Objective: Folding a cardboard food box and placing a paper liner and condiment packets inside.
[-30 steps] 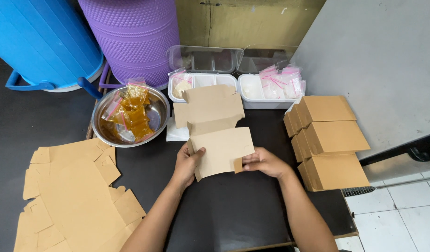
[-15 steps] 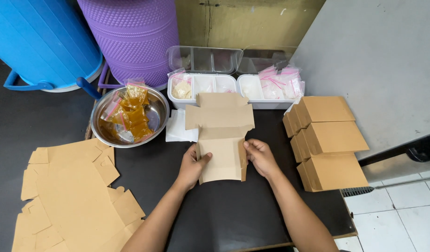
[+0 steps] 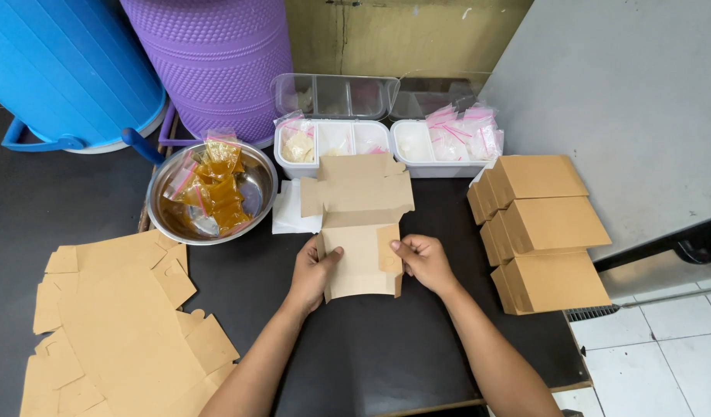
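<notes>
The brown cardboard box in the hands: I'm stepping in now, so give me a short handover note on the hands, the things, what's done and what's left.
Left hand: grips the left side of the half-folded box, thumb on its front panel.
Right hand: pinches the box's right side flap inward.
The box rests on the black table, lid panel open and pointing away.
Done: three folded boxes stacked at the right.
Left: this box's sides and lid are unclosed; a pile of flat blanks waits at the left.
Nearby: metal bowl of amber sachets, white trays of small bags behind.
</notes>
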